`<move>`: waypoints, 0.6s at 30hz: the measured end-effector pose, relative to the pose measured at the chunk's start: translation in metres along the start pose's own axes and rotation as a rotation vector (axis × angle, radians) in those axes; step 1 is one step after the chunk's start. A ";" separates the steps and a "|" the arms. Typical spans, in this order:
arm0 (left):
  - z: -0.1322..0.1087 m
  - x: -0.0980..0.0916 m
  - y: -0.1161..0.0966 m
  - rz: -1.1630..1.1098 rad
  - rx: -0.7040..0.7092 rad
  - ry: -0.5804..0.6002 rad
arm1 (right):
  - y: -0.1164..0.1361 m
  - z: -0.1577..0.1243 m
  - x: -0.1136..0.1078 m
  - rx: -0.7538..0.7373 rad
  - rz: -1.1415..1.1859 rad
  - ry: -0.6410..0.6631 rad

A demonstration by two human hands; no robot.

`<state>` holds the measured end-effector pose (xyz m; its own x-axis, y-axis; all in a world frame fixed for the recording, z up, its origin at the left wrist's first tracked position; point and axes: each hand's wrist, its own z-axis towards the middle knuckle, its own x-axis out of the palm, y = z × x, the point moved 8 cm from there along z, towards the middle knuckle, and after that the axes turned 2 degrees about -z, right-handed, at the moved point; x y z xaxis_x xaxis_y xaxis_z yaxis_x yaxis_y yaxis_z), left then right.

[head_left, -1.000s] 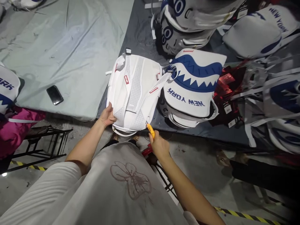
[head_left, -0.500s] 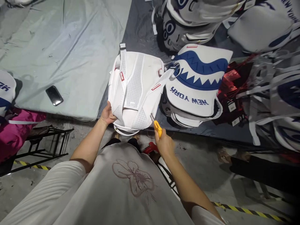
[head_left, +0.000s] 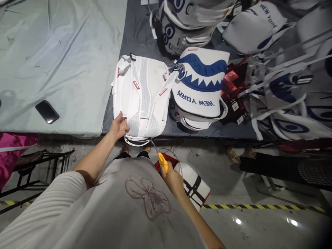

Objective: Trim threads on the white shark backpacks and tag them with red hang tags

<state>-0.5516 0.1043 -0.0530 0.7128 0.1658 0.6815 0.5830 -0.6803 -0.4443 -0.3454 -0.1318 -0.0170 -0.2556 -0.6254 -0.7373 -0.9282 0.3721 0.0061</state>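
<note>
A white backpack [head_left: 159, 67] lies back side up on the dark-covered table, its perforated straps and red-edged tags facing me. My left hand [head_left: 119, 128] is closed on its lower left edge, fingers curled around the fabric. My right hand [head_left: 173, 176] grips the yellow handle of a tool [head_left: 163, 163] below the bag. A thin metal shaft runs from that handle toward the bag's bottom edge; whether its tip touches the bag I cannot tell. To the right sits another backpack [head_left: 198, 86] with blue waves, white teeth and NEW YORK lettering.
A black phone [head_left: 47, 111] rests on the pale sheet [head_left: 70, 79] at left. More printed bags [head_left: 181, 31] are piled behind, with red tags [head_left: 232, 81] at right. A white box with black straps [head_left: 195, 183] stands on the floor. Someone's dark-clothed leg [head_left: 269, 169] shows at right.
My right hand has brought the yellow-handled tool from the backpack's lower right side down and left to its bottom edge. The left hand keeps its hold. The view has shifted right.
</note>
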 end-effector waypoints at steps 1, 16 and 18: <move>0.001 -0.001 -0.002 0.040 0.008 -0.024 | 0.006 0.003 0.004 -0.001 0.003 0.019; -0.044 0.051 0.072 2.216 1.071 0.033 | 0.028 0.009 -0.025 -0.042 0.213 -0.104; -0.031 0.058 0.078 2.349 1.140 0.051 | 0.018 0.006 -0.018 -0.054 0.236 -0.155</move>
<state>-0.4764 0.0389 -0.0302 0.1942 0.1109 -0.9747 -0.7164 0.6948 -0.0637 -0.3556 -0.1099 -0.0078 -0.4257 -0.4120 -0.8056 -0.8620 0.4554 0.2226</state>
